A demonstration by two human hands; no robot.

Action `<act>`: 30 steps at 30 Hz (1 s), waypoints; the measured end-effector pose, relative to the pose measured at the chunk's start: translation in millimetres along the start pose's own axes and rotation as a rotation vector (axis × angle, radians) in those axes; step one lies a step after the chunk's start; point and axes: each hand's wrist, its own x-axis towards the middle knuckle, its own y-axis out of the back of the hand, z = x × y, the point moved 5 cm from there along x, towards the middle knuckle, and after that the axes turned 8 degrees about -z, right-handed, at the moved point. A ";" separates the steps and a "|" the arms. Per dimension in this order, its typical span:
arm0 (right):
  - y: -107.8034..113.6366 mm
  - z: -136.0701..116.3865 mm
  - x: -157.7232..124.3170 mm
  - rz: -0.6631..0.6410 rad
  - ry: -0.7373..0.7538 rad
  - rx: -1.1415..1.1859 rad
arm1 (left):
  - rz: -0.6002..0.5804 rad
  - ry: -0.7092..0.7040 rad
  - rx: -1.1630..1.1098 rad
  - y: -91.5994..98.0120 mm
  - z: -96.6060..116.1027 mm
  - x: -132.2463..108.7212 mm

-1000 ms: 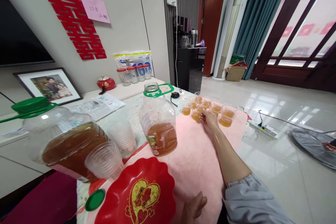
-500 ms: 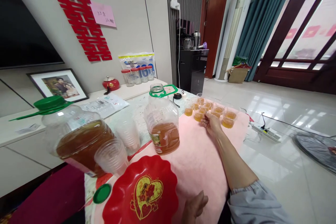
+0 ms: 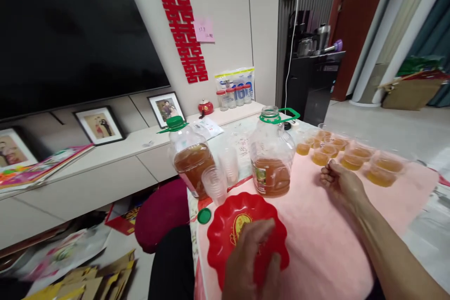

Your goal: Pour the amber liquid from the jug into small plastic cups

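Note:
My right hand [image 3: 339, 182] is at the near side of several clear plastic cups [image 3: 352, 158] of amber drink. Its fingers are curled together beside the nearest small cup [image 3: 320, 156], with nothing visible in them. Over the red scalloped plate [image 3: 220, 239] hovers my left hand [image 3: 251, 258], blurred, thumb and fingers apart and nothing between them. An uncapped jug [image 3: 272, 176] partly filled with amber liquid stands upright behind the plate, its green handle ring at the neck. Left of it stands a second, green-capped jug [image 3: 193, 164]. Two stacks of clear cups [image 3: 215, 185] stand between the jugs.
A green cap [image 3: 204, 216] lies left of the plate on the pink cloth [image 3: 319, 239]. Behind the table, a low white cabinet [image 3: 151, 161] carries photo frames and jars [image 3: 235, 97]. A maroon stool [image 3: 160, 218] stands at the left; flattened cardboard [image 3: 94, 281] lies on the floor.
The view has swung left. My left hand has moved from the cloth beside the red plate to above it. My right hand has drawn back slightly from the cups.

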 end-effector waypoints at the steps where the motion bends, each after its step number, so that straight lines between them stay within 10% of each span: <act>1: -3.5 1.5 -2.8 -0.011 -0.008 -0.012 | 0.017 -0.050 0.108 15.3 1.8 8.0; 9: -19.3 9.2 -12.7 -0.075 -0.032 -0.044 | 0.078 -0.203 0.580 98.6 2.1 92.4; 22: -20.9 17.4 -6.5 -0.142 -0.004 -0.088 | -0.502 0.038 1.039 55.5 -33.1 196.0; 30: -22.2 19.8 -6.5 -0.182 0.002 -0.094 | -0.476 -0.042 0.963 63.7 -62.9 207.8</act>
